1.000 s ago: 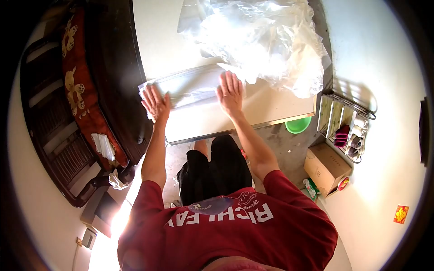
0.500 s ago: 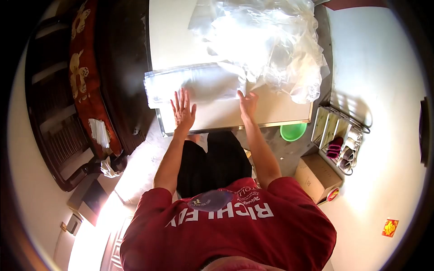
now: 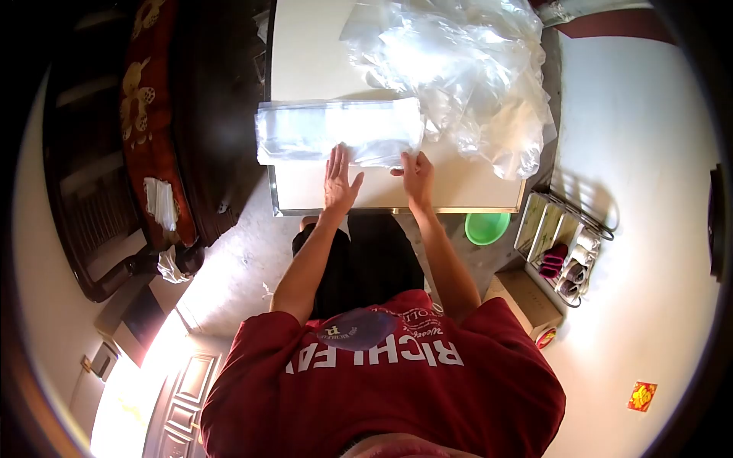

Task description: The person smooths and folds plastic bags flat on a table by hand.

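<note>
A flat stack of clear plastic bags lies lengthwise across the pale table, its left end reaching the table's left edge. My left hand is open and palm down, its fingertips resting on the near edge of the stack around the middle. Close to the stack's near right corner, my right hand has its fingers curled at the edge of the bags, and the thumb points left. How much of the stack is between those fingers is partly hidden. Beyond and to the right spreads a large crumpled heap of clear plastic.
The metal-trimmed table stands before me. A green basin sits under its near right side. Further right are a shoe rack and a cardboard box. Dark wooden furniture stands on the left.
The stack now lies straighter, parallel to the table's near edge. My left hand has slid right along it, closer to my right hand, whose fingers are more curled. The camera view has shifted slightly.
</note>
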The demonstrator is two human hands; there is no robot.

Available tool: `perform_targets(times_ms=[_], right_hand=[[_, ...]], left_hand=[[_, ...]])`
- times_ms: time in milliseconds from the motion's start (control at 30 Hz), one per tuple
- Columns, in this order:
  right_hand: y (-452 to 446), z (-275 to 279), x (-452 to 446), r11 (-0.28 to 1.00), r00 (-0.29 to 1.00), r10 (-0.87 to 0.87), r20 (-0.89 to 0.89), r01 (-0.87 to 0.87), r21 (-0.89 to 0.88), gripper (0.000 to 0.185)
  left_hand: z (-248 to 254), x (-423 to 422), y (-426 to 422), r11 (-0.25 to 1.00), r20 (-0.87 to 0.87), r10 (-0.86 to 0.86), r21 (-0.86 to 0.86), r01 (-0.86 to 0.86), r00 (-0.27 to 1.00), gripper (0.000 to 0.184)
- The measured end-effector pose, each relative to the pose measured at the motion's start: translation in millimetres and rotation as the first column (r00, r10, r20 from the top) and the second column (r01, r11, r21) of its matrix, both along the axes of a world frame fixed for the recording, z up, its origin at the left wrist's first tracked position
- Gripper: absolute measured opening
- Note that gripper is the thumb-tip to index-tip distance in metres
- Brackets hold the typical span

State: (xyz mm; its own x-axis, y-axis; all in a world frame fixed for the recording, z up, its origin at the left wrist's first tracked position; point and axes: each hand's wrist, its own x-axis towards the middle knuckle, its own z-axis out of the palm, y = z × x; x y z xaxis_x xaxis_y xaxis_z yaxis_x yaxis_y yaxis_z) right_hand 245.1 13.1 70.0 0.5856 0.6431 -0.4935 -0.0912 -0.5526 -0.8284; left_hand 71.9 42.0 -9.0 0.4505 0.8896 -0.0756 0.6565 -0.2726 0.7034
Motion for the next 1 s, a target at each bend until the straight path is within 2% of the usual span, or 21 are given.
perform_targets(times_ms=[100,133,167,233,267,300,367,400,433,500,567,600,667,700,733,767,800,833,900,967,1000], right_hand=[[2,26,-17,0.999,0.999,0.019,-0.036,-0.018,0.039,0.026],[5,30,-23,0.997,0.998,0.011,-0.054,-0.007,0.080,0.024],[7,31,-29,0.997,0.998,0.023,-0.053,-0.019,0.081,0.024],[14,34,-44,0.958,0.997,0.054,-0.057,-0.036,0.286,0.024],[21,35,-53,0.941,0.996,0.085,-0.027,-0.071,0.331,0.022],[28,33,-60,0.940,0.995,0.097,-0.030,-0.082,0.331,0.022],[44,27,-76,0.905,0.929,0.282,0.242,-0.341,0.254,0.021],[55,29,-83,0.871,0.841,0.357,0.407,-0.457,0.180,0.021],[66,28,-94,0.858,0.815,0.358,0.456,-0.479,0.183,0.022],[87,30,-115,0.822,0.766,0.403,0.501,-0.544,0.171,0.024],[103,6,-136,0.792,0.735,0.410,0.540,-0.581,0.189,0.025],[109,1,-144,0.794,0.717,0.485,0.501,-0.601,0.092,0.027],[115,-12,-155,0.794,0.757,0.491,0.432,-0.593,0.136,0.028],[116,-18,-157,0.797,0.792,0.491,0.363,-0.577,0.180,0.029],[114,-23,-156,0.801,0.789,0.505,0.349,-0.579,0.150,0.028],[110,-28,-152,0.773,0.714,0.541,0.445,-0.630,0.071,0.023],[105,-34,-148,0.766,0.677,0.494,0.546,-0.636,0.095,0.021],[100,-40,-143,0.757,0.631,0.436,0.641,-0.643,0.117,0.020],[83,-48,-131,0.750,0.640,0.468,0.609,-0.652,0.109,0.022],[67,-57,-124,0.684,0.420,0.524,0.741,-0.726,-0.073,0.030],[54,-71,-121,0.633,0.413,0.628,0.659,-0.764,-0.124,0.042]], left_hand=[[7,6,-8,0.994,0.087,0.090,-0.072,-0.084,0.992,0.064],[11,11,-11,0.986,0.126,0.160,-0.060,-0.154,0.979,0.055],[15,12,-13,0.984,0.127,0.172,-0.060,-0.166,0.977,0.055],[27,12,-12,0.930,0.200,0.304,-0.276,-0.244,0.932,0.043],[34,12,-13,0.914,0.200,0.377,-0.239,-0.328,0.904,0.033],[37,11,-15,0.910,0.198,0.388,-0.238,-0.340,0.900,0.033],[39,4,-14,0.846,0.006,0.459,-0.308,-0.435,0.888,0.026],[33,-2,-17,0.838,0.032,0.479,-0.313,-0.446,0.877,0.022],[29,-8,-17,0.834,0.030,0.488,-0.310,-0.456,0.872,0.022],[21,-18,-16,0.789,0.067,0.552,-0.365,-0.494,0.831,0.022],[13,-28,-12,0.798,0.080,0.560,-0.321,-0.510,0.825,0.024],[9,-33,-9,0.755,0.046,0.602,-0.357,-0.549,0.797,0.024],[-10,-43,-4,0.642,0.049,0.721,-0.424,-0.639,0.691,0.026],[-8,-46,2,0.642,0.051,0.720,-0.428,-0.636,0.692,0.026],[-5,-50,6,0.562,0.067,0.777,-0.522,-0.642,0.626,0.026],[-1,-55,10,0.476,0.072,0.830,-0.611,-0.633,0.554,0.027],[-29,-63,4,0.379,0.108,0.883,-0.738,-0.558,0.457,0.028],[-36,-67,3,0.380,0.110,0.881,-0.743,-0.551,0.459,0.028],[-46,-70,2,0.370,0.137,0.883,-0.793,-0.484,0.450,0.028],[-33,-71,4,0.353,0.126,0.885,-0.808,-0.471,0.449,0.027],[-27,-70,4,0.349,0.123,0.899,-0.781,-0.518,0.420,0.027]])
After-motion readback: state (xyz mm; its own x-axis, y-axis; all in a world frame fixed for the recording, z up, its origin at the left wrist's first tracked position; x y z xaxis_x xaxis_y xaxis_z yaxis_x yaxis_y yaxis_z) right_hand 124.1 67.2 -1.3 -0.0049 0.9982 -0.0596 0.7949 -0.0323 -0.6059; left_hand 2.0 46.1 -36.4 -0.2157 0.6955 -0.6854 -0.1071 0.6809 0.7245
